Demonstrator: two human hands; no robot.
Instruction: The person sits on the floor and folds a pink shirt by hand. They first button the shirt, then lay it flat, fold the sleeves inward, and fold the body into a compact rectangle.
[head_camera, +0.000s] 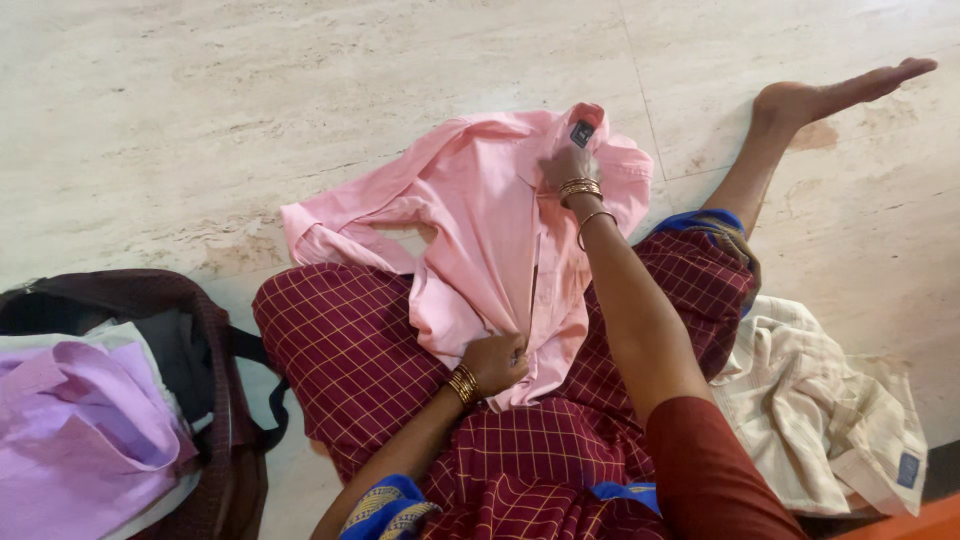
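A pink shirt (480, 210) lies spread over my lap and the pale stone floor. My left hand (496, 362), with gold bangles at the wrist, pinches the shirt's lower front edge against my maroon checked skirt (350, 350). My right hand (568, 165), also with bangles, reaches forward and presses on the shirt near its collar, beside a small dark label (582, 131). My right leg stretches out to the far right, with the bare foot (840, 95) on the floor.
A dark maroon bag (215, 400) stands open at the left, with a folded lilac garment (80, 440) in it. A cream checked shirt (830, 420) lies crumpled on the floor at the right. An orange edge shows at the bottom right corner.
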